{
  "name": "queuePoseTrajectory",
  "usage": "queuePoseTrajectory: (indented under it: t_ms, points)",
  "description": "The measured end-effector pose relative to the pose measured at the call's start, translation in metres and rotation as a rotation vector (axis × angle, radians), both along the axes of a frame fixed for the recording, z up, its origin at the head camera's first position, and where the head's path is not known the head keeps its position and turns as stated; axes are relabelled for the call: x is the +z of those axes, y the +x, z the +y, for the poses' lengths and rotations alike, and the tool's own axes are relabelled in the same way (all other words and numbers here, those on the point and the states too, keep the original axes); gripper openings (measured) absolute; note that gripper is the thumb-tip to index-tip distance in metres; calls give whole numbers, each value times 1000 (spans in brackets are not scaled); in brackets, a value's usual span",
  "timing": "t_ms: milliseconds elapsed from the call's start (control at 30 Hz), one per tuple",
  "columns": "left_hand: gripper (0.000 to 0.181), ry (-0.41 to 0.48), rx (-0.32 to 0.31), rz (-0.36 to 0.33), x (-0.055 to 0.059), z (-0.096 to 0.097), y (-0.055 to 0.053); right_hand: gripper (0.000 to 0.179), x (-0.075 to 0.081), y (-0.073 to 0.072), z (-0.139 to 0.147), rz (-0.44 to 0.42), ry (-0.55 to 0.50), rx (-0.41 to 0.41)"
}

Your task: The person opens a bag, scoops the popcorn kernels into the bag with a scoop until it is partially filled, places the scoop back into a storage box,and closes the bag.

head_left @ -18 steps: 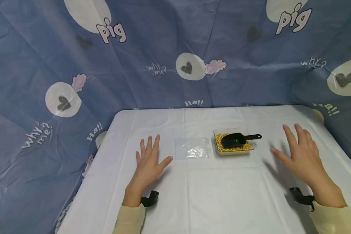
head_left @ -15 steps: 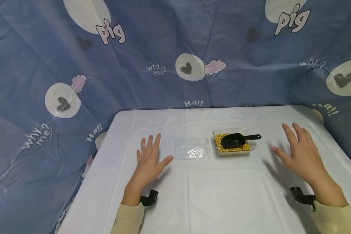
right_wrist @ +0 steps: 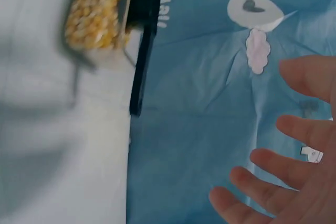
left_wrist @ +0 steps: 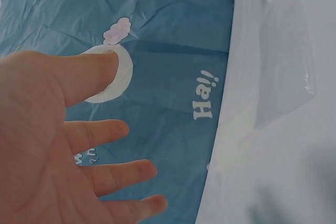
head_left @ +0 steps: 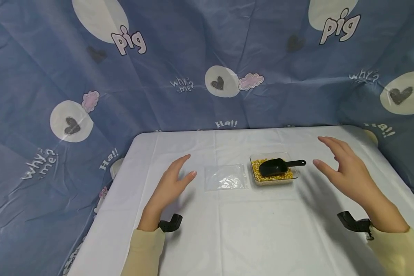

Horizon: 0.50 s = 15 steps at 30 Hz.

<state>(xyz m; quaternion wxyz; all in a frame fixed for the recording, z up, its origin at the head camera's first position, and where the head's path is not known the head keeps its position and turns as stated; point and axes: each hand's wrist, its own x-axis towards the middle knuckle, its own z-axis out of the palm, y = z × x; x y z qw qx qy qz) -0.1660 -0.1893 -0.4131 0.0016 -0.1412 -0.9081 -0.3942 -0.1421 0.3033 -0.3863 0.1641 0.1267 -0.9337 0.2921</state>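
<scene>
Though near the right fingers (head_left: 334, 145), a scoop (head_left: 274, 167) (black) apart.

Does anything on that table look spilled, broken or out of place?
Nothing stands out. The yellow kernels sit inside the clear container, and the black scoop lies on them with its handle jutting out past one side. The clear bag lies flat beside the container. No spill or damage shows.
</scene>
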Motion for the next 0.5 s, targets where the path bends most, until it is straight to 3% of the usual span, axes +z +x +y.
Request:
queuePoseTrajectory:
  t_ms: [233, 500]
  points:
    - [66, 63, -5, -58, 9, 14, -11, 63, 11, -8, -18, 27, -83, 17]
    - [64, 104, -36, -18, 19, 46, -21, 59, 19, -17, -47, 0, -202, 48]
